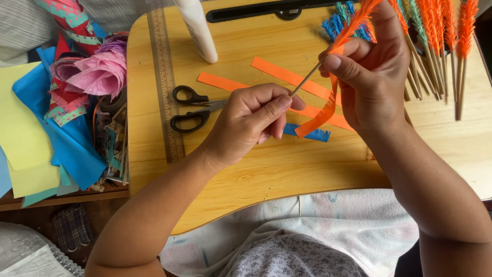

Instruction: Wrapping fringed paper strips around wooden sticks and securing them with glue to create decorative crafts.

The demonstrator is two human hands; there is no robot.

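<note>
Two hands are seen over a wooden worktop. A thin wooden stick is pinched at its lower end in the grip of the left hand, thumb and forefinger clenched on it. A fringed orange paper strip is pressed to the stick by the right hand, whose grip is closed on strip and stick together; the strip's loose tail is left hanging down toward the worktop, while the wound part rises as an orange plume above the fingers. At the far right a dark container, mostly hidden, is filled with finished sticks topped in orange, green and blue fringe. Flat orange strips and a blue fringed strip are laid under the hands. Black-handled scissors are set just beside a ruler near the left edge, and a white tube is tilted at the far side. Beyond that edge, coloured paper sheets and crumpled pink paper are heaped. The near edge is curved, with patterned cloth below it; bare wood is left along it.
</note>
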